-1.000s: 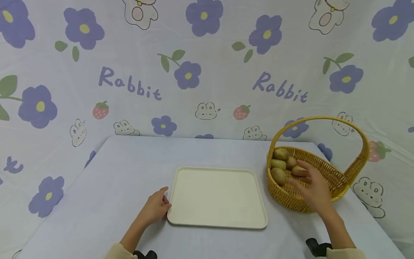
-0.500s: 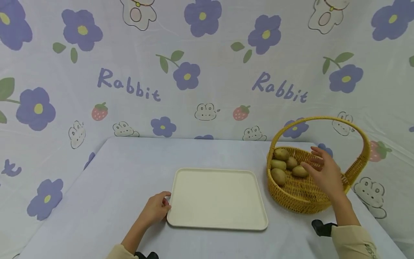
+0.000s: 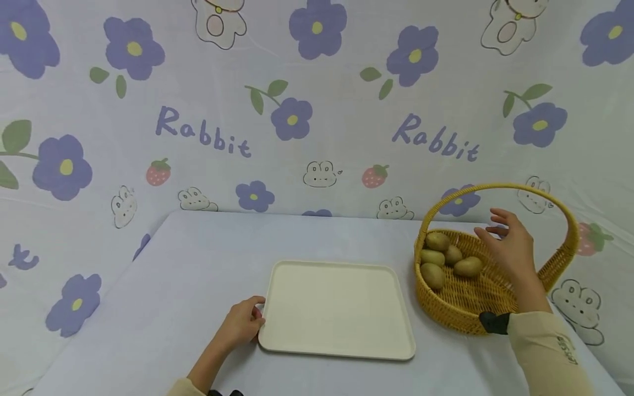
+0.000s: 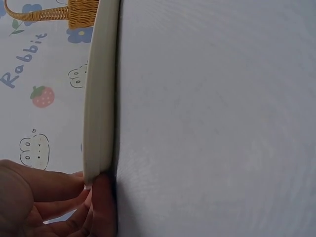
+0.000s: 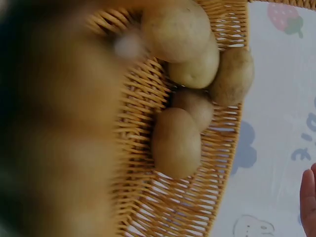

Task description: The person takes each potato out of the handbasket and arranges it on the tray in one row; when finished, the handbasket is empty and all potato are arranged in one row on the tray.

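Our left hand [image 3: 240, 323] pinches tray [image 3: 337, 308] at left edge. Our right hand [image 3: 512, 245], nearer potatoes [image 3: 453, 255], relaxed, holds nothing; potatoes lie leftward, lower, in basket [image 3: 448, 313]. Nearest potato [image 3: 468, 267]: long axis roughly side to side.

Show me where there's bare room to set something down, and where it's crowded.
The tray is bare. The white table is free left of the left hand and behind the tray up to the backdrop. Crowded: the left part of the basket, where five potatoes cluster; the right hand overlaps its right side.
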